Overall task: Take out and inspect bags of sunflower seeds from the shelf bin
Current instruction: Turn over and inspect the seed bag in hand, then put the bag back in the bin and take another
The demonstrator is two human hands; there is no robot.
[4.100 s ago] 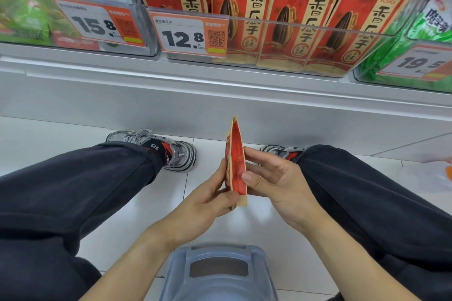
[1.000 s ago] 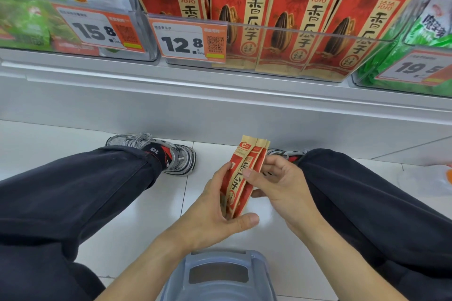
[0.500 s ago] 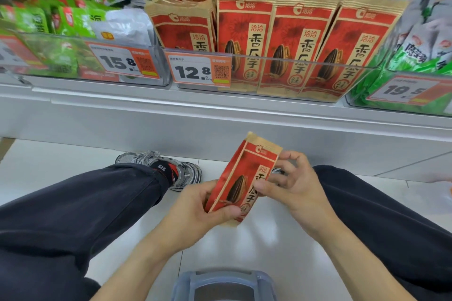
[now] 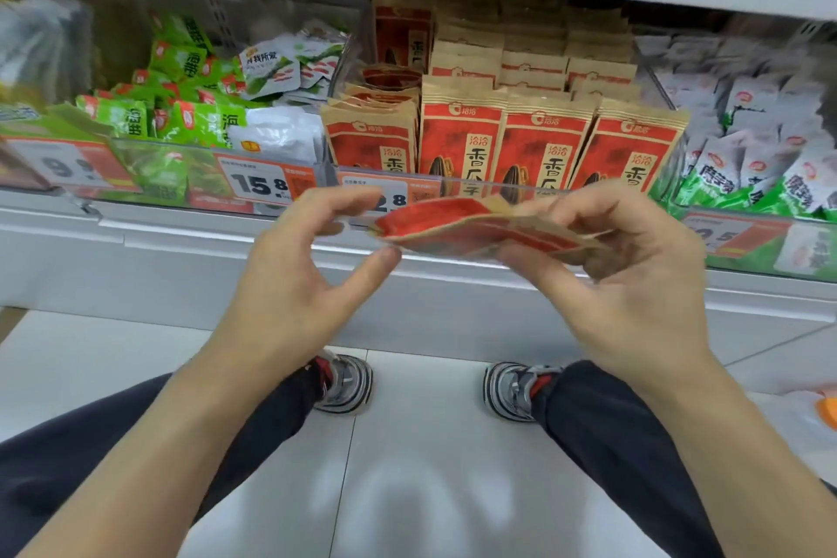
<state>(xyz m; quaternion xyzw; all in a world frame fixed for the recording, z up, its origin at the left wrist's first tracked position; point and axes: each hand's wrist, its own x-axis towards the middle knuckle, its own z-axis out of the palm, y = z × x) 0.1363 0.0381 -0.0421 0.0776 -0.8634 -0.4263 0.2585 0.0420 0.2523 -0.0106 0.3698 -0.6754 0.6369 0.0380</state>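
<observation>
Your right hand [image 4: 634, 267] grips the sunflower seed bag [image 4: 471, 227] at its right end, fingers curled over the top edge, thumb underneath. The bag lies nearly flat and edge-on, spanning the gap between your hands, blurred. Your left hand [image 4: 294, 272] is loosely spread, fingers relaxed; its thumb tip sits at the bag's lower left corner, contact unclear, no grip. Straight beyond both hands is the clear shelf bin [image 4: 498, 184] with upright red seed bags [image 4: 543, 145]. Beyond your left hand: the 15.8 price tag [image 4: 262, 184] and green snack packs [image 4: 181, 113]. Below the hands: your shoes on white floor tiles [image 4: 425, 444].
</observation>
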